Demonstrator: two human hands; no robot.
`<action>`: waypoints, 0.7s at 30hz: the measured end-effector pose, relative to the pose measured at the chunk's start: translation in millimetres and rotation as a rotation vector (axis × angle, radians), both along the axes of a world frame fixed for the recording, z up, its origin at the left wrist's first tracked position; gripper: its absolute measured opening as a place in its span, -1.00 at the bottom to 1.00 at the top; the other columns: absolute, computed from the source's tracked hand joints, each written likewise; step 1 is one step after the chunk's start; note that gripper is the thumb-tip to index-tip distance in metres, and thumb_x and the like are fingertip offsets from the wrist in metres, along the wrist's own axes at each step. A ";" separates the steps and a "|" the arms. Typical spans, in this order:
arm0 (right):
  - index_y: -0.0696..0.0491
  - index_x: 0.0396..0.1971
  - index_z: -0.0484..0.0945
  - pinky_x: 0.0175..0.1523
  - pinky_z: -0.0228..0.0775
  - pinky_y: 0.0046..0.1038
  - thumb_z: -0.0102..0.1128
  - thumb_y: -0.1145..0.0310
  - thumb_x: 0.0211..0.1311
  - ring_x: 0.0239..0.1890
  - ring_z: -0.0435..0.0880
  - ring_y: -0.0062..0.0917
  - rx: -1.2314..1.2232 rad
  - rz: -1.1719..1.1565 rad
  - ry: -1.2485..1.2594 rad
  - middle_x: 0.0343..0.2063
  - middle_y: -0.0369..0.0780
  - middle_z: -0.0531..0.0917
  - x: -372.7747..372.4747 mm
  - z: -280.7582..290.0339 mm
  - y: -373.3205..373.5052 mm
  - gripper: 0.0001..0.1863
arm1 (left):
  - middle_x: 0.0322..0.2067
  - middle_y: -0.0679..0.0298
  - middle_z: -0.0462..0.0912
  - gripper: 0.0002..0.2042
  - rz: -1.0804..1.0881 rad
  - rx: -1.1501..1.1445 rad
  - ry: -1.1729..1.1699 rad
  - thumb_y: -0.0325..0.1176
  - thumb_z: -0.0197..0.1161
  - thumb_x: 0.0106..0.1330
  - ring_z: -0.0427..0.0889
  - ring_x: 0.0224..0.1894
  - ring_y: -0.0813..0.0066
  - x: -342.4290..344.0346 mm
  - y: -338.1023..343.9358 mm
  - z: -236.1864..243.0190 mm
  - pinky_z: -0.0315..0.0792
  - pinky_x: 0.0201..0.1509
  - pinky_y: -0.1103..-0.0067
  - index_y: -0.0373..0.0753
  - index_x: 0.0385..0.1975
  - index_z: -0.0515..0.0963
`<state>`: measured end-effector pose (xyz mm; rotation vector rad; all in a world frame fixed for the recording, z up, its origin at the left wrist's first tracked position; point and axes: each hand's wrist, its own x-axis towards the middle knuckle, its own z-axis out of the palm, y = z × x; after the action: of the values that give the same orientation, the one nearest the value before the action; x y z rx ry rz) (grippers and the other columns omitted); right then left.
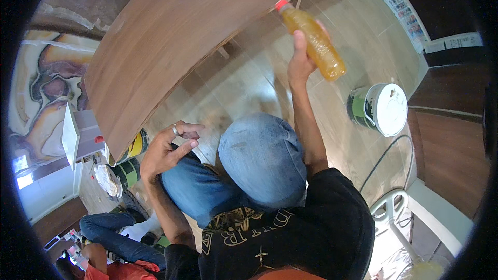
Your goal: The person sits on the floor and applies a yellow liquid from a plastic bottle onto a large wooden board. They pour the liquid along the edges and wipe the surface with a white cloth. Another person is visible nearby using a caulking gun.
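Observation:
My right hand (303, 59) grips a plastic bottle (316, 41) of yellow liquid with a red cap, held tilted at upper right, close to the edge of a curved wooden panel (150, 31). My left hand (174, 145), wearing a silver ring, is raised near my left knee, fingers loosely bent and apart, with nothing visible in it. My bent legs in jeans (262, 155) are below and between my hands.
A lidded white-and-green bucket (384, 109) stands on the tiled floor (259, 83) at right, near a cable and white metal frame. More buckets (124, 173) and a white box (78, 135) are at left. Another person (119, 243) in red sits at lower left.

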<state>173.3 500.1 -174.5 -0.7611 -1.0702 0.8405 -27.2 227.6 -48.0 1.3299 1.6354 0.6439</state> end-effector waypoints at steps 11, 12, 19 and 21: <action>0.15 0.20 0.28 0.32 0.22 -0.34 0.34 0.45 0.17 0.17 0.41 -0.41 0.010 0.012 -0.051 0.09 -0.15 0.42 -3.0 -22.0 -10.0 -0.38 | -0.28 0.22 0.66 -0.66 -0.034 -0.050 0.023 -0.35 0.30 0.32 0.63 -0.18 0.43 -3.3 9.3 -10.8 0.48 -0.02 0.47 -0.24 0.07 0.56; 0.15 0.21 0.28 0.32 0.23 -0.34 0.34 0.45 0.17 0.17 0.41 -0.41 0.051 0.028 -0.080 0.10 -0.15 0.42 -0.6 -26.3 -13.4 -0.38 | -0.29 0.22 0.66 -0.66 -0.036 -0.050 0.037 -0.34 0.30 0.32 0.63 -0.18 0.43 -2.3 12.7 -9.4 0.48 -0.01 0.47 -0.24 0.07 0.56; 0.15 0.21 0.28 0.31 0.25 -0.33 0.37 0.43 0.15 0.18 0.41 -0.39 -0.030 0.034 0.003 0.11 -0.14 0.42 -4.1 -22.1 -12.5 -0.36 | -0.29 0.20 0.65 -0.65 0.002 -0.097 0.038 -0.32 0.31 0.32 0.61 -0.18 0.43 -1.0 16.4 -12.3 0.47 0.00 0.47 -0.24 0.08 0.55; 0.15 0.21 0.28 0.31 0.26 -0.34 0.36 0.44 0.15 0.17 0.42 -0.40 0.001 0.046 -0.059 0.10 -0.14 0.43 -2.1 -26.9 -15.4 -0.36 | -0.29 0.23 0.64 -0.64 0.005 -0.100 0.020 -0.32 0.29 0.33 0.60 -0.17 0.45 -2.4 18.2 -14.0 0.46 0.01 0.48 -0.24 0.10 0.54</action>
<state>171.2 484.7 -201.5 -0.7672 -1.1437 0.8608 -29.6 245.8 -62.0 1.2633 1.6656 0.5461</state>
